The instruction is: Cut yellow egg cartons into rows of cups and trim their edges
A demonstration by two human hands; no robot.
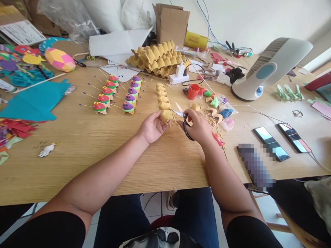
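Note:
Between thumb and fingers, my left hand (pixel 153 127) pinches a yellow egg carton cup (pixel 166 116). My right hand (pixel 198 125) grips a pair of scissors (pixel 186 128) by its dark handles, the blades apart and pointing left at the cup's edge. Just behind the cup lies a strip of egg carton cups (pixel 162 97); I cannot tell whether the held cup touches it. Thin trimmings (pixel 176 120) lie or hang near the cup's right side. Farther left stand two rows of painted carton cups, one red-topped (pixel 103 98) and one purple-topped (pixel 130 97), with thin sticks in them.
Stacked egg cartons (pixel 156 57) stand at the back by a white power adapter (pixel 179 74). A red cup (pixel 193 92), carton scraps (pixel 213 115) and clay bags lie right of my hands. A white fan (pixel 269 70), phones (pixel 271 143) and blue paper (pixel 36 101) are farther out.

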